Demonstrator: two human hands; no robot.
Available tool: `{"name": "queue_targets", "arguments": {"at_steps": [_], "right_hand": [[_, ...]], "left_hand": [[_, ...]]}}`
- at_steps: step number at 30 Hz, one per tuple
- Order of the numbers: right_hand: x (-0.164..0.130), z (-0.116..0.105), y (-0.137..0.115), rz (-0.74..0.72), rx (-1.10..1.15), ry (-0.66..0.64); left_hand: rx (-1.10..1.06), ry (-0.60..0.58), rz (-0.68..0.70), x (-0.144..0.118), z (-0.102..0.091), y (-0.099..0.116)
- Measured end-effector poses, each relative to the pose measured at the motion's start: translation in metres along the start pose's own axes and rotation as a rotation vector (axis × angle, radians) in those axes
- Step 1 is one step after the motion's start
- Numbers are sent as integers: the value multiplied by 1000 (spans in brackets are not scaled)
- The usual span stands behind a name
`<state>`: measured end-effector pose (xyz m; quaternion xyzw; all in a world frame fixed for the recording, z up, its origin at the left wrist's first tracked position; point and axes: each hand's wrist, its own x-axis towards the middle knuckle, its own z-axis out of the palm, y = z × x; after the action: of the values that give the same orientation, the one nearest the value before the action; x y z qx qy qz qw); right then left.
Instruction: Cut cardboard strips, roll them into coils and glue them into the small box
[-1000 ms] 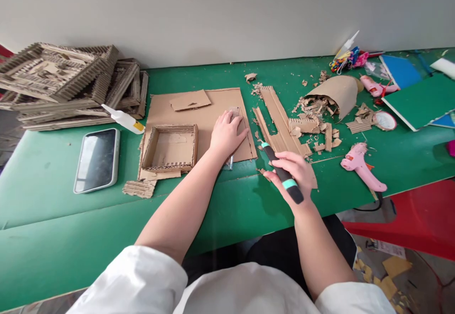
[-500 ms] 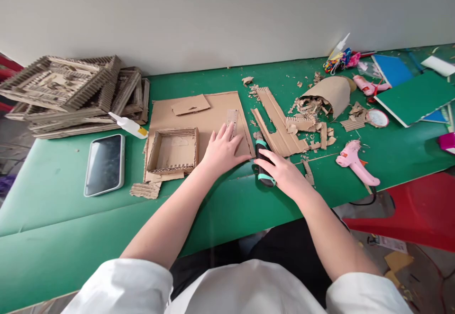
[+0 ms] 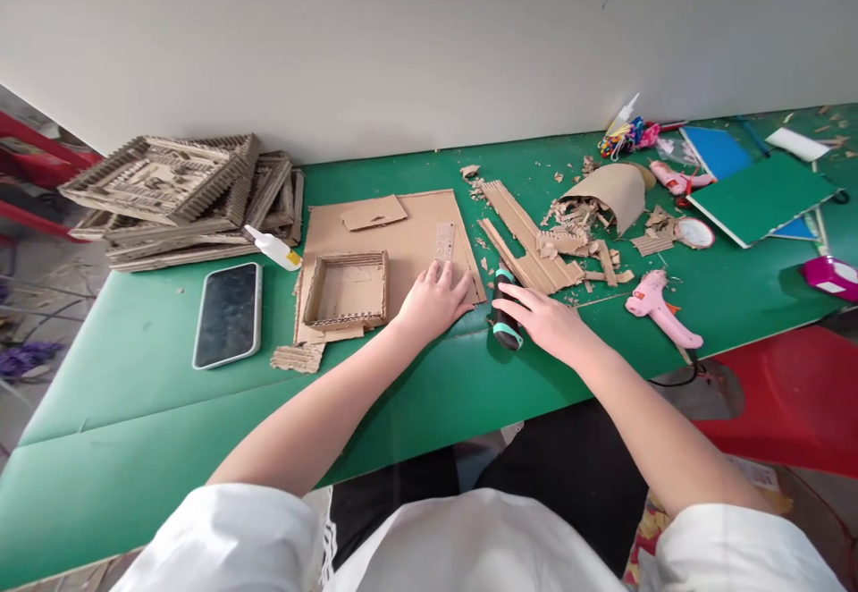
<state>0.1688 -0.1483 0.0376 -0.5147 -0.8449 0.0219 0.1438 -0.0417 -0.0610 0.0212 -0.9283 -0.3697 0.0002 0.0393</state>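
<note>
My left hand point(image 3: 434, 300) lies open on the right front part of a flat cardboard sheet point(image 3: 416, 216), fingertips by the near end of a clear ruler point(image 3: 445, 241). Beside it, my right hand point(image 3: 550, 322) is open, its stretched fingers resting against a black and teal utility knife point(image 3: 508, 313) that lies on the table. The knife's blade end cannot be made out. On the left part of the sheet stands a small square cardboard tray point(image 3: 347, 292), and behind that lies a loose cardboard piece point(image 3: 374, 213).
Stacked corrugated cardboard frames point(image 3: 180, 194), a glue bottle point(image 3: 274, 248) and a phone point(image 3: 229, 315) are on the left. Rightward lie cardboard strips point(image 3: 529, 239), scraps in a paper cone point(image 3: 617, 198), a pink glue gun point(image 3: 660, 310), a green board point(image 3: 761, 198) and a tape measure point(image 3: 831, 277).
My left hand has drawn back toward me, away from the ruler. My right hand has eased slightly off the knife's handle to the right. The camera view has shifted a little.
</note>
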Motion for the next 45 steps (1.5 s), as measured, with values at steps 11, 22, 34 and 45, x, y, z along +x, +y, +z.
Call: {"name": "queue_targets", "arguments": {"at_steps": [11, 22, 34, 45], "right_hand": [[63, -24, 29, 361, 1306, 647], [192, -26, 61, 733, 1972, 993], [244, 29, 58, 707, 1568, 1150], [244, 41, 58, 700, 1555, 1175]], "left_hand": [[-50, 19, -111, 7, -18, 10], [-119, 212, -195, 53, 14, 5], [-150, 215, -206, 54, 20, 4], [-175, 176, -199, 54, 18, 4]]}}
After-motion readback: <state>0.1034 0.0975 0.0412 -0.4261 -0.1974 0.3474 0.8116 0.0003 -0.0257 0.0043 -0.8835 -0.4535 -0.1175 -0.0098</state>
